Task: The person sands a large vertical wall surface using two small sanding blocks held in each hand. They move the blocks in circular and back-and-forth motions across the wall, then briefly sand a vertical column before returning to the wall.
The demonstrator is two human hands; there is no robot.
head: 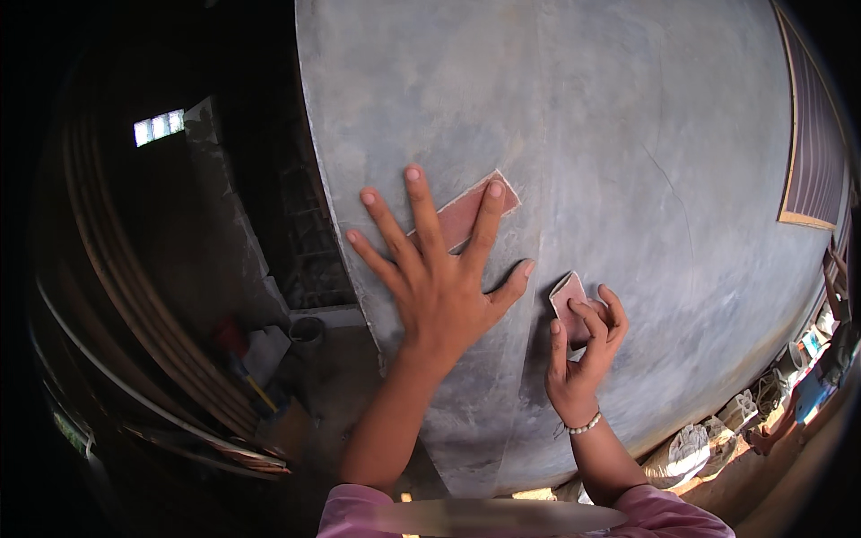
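My left hand (440,289) is spread against a smooth grey plastered wall (599,168), near its left edge. Under its fingers a reddish strip of what looks like sandpaper (461,218), with pale torn edges, is pinned flat and slanted. Lower and to the right, my right hand (588,336) holds a folded piece of the same reddish paper (570,296) between thumb and fingers, close to the wall. Part of that piece is hidden behind the fingers. A beaded bracelet (585,425) circles the right wrist.
Left of the wall edge is a dark room with long curved-looking poles (134,296) and a bucket (307,329). A wood-framed panel (810,141) is at upper right. Sacks (683,457) and a concrete block (740,409) line the wall's foot, near another person's partly visible leg (773,434).
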